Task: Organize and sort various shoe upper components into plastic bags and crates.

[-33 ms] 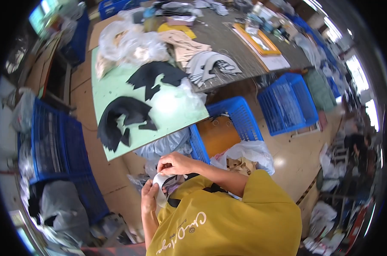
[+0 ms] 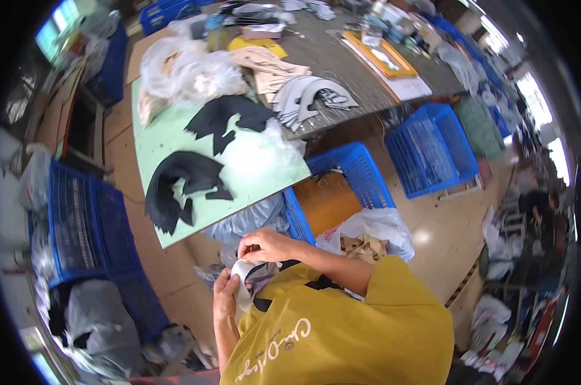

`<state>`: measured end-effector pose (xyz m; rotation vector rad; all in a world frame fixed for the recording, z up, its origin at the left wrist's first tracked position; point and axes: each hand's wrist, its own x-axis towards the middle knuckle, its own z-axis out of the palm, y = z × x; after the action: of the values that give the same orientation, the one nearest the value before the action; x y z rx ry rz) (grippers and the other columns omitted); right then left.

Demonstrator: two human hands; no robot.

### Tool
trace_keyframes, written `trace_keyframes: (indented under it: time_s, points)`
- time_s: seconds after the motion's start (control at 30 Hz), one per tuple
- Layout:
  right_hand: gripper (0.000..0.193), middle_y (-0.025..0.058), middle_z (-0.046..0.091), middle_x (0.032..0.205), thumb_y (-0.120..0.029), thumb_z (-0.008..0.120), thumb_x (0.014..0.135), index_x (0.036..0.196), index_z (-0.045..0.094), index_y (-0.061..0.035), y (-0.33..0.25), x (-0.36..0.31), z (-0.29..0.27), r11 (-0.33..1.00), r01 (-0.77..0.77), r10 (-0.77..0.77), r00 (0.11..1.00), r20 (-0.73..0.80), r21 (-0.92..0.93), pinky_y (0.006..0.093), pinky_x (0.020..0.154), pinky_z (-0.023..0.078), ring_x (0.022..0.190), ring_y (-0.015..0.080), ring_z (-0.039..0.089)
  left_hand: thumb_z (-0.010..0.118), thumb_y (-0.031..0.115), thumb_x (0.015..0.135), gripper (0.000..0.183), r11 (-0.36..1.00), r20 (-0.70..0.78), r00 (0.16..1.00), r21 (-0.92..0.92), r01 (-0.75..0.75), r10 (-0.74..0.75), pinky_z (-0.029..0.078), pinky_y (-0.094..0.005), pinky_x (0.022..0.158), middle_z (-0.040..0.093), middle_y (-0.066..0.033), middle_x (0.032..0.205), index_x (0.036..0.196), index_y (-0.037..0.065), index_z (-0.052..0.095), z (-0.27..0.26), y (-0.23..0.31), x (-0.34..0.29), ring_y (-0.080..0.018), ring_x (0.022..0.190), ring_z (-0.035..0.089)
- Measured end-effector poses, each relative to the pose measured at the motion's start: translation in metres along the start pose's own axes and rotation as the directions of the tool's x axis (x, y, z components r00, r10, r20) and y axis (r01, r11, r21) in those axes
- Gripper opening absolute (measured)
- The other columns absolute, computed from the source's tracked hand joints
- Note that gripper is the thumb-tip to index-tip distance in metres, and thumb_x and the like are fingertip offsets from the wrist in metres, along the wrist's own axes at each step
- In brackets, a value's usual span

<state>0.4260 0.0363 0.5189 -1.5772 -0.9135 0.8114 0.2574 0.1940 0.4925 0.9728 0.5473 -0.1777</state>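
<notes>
Close to my body I hold a white curved piece (image 2: 243, 296) of sheet material with dark edging. My left hand (image 2: 225, 294) is closed on its left side, thumb on the face. My right hand (image 2: 262, 245) pinches its upper edge with bent fingers; the fingertips are partly hidden. On the pale green tabletop (image 2: 265, 173) beyond lie two black curved cut pieces, a nearer one (image 2: 168, 172) and a farther one (image 2: 223, 114). To their right sits a fanned stack of white pieces with black edges (image 2: 297, 99).
A blue crate (image 2: 374, 179) with a brown sheet inside stands under the table edge. Beside it is a white plastic bag (image 2: 396, 234) of tan scraps. Another blue crate (image 2: 425, 154) stands farther right, and stacked blue crates (image 2: 79, 212) at left. A yellow frame (image 2: 393, 64) lies on the table.
The view has shifted slightly, so the table and crates appear a little displaced. Both hands keep their hold on the white piece, with hardly any movement.
</notes>
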Motion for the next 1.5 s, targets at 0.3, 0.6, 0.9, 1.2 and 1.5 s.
trace_keyframes:
  time_s: [0.3, 0.6, 0.9, 1.2, 1.5]
  points:
    - [0.008, 0.0058, 0.064, 0.082, -0.010, 0.070, 0.080, 0.088, 0.070, -0.0075, 0.023, -0.025, -0.072, 0.985, 0.092, -0.138, 0.932, -0.335, -0.149, 0.0321, 0.064, 0.047, 0.073, 0.0208, 0.062, 0.053, 0.029, 0.095, 0.035, 0.974, 0.234, 0.958, 0.194, 0.119, -0.164, 0.052, -0.0357, 0.078, 0.066, -0.0154, 0.087, 0.112, -0.002, 0.051, 0.065, 0.036, 0.079, -0.0240, 0.073, 0.064]
    - [0.007, 0.0041, 0.065, 0.085, -0.013, 0.067, 0.082, 0.088, 0.067, -0.0086, 0.033, -0.043, -0.097, 0.978, 0.073, -0.152, 0.889, -0.432, -0.195, 0.0349, 0.067, 0.048, 0.079, 0.0234, 0.063, 0.043, 0.047, 0.098, 0.056, 0.837, 0.428, 0.831, -0.249, 0.487, -0.356, 0.050, -0.0426, 0.081, 0.065, -0.0216, 0.100, 0.126, -0.001, 0.049, 0.075, 0.028, 0.111, -0.0328, 0.085, 0.063]
    - [0.013, 0.0110, 0.064, 0.076, -0.016, 0.064, 0.078, 0.080, 0.064, -0.0043, 0.016, -0.064, -0.084, 0.917, 0.142, -0.327, 0.803, -0.498, -0.372, 0.0405, 0.066, 0.047, 0.072, 0.0298, 0.063, 0.039, 0.033, 0.099, 0.045, 0.706, 0.474, 0.725, -0.263, 0.658, -0.499, 0.044, -0.0414, 0.081, 0.053, -0.0137, 0.128, 0.133, 0.005, 0.046, 0.086, 0.006, 0.116, -0.0272, 0.093, 0.057]
    - [0.012, 0.0123, 0.065, 0.083, -0.017, 0.059, 0.086, 0.092, 0.059, -0.0061, 0.000, -0.095, -0.068, 0.987, -0.091, 0.015, 0.868, -0.496, -0.131, 0.0410, 0.068, 0.046, 0.078, 0.0311, 0.063, 0.048, 0.031, 0.096, 0.040, 0.811, 0.563, 0.683, -0.039, 0.584, -0.465, 0.048, -0.0372, 0.082, 0.061, -0.0134, 0.105, 0.123, 0.003, 0.052, 0.078, -0.008, 0.128, -0.0251, 0.092, 0.060]
    - [0.012, 0.0114, 0.065, 0.078, -0.017, 0.060, 0.085, 0.091, 0.060, -0.0063, -0.023, -0.066, -0.059, 0.987, -0.012, -0.047, 0.935, -0.351, -0.163, 0.0420, 0.066, 0.045, 0.075, 0.0315, 0.063, 0.051, 0.029, 0.093, 0.038, 0.875, 0.405, 0.804, -0.018, 0.484, -0.437, 0.049, -0.0333, 0.068, 0.061, -0.0128, 0.101, 0.118, 0.001, 0.054, 0.032, 0.003, 0.102, -0.0214, 0.081, 0.061]
